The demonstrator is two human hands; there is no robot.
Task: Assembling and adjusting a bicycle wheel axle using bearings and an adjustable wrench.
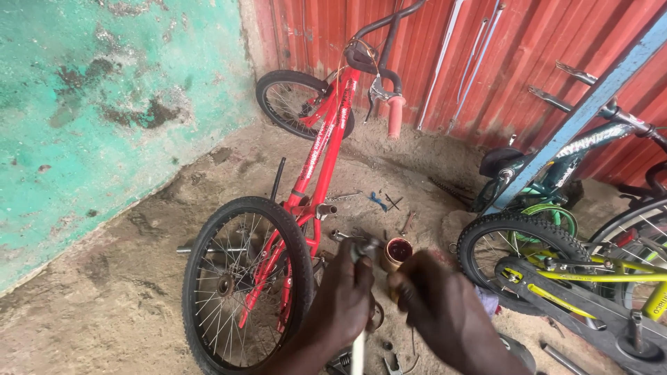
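The left hand [345,295] is clenching its grip around a pale metal rod [358,347], holding it upright just beside the red bicycle [326,139] lying on the dirt floor [125,298]. The right hand [445,309] is closing on something blurred; what, I cannot tell. A small cup [398,251] is standing just beyond both hands.

The sandy floor [125,292] carries a red bicycle [306,173] lying toward the far corner, its rear wheel [243,285] near the front edge. Small tools [385,201] lie on the sand in the middle. A yellow bicycle [590,278] rests at the right edge.
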